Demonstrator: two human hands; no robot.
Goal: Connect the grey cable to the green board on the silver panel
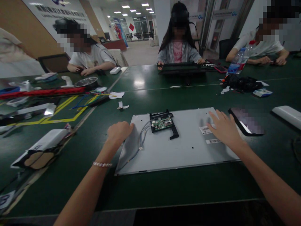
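Observation:
A flat pale-grey display panel (169, 153) lies back side up on the green table in front of me. A green circuit board (162, 123) in a black plastic frame (175, 131) sits near its far edge, and thin grey cables (140, 138) run from it towards the near left corner. My left hand (119, 131) is curled at the panel's left edge, its thumb side against the edge and its fingertips hidden. Over the right end, my right hand (224, 130) has its fingers spread, beside two white labels (213, 141). Whether its palm touches the panel I cannot tell.
A phone (245, 121) lies right of the panel, with a white case (288, 116) beyond it. To the left are a white pack (44, 146), wires and a red strip (47, 92). Across the table, a person holds a black frame (183, 67); a water bottle (236, 62) stands nearby.

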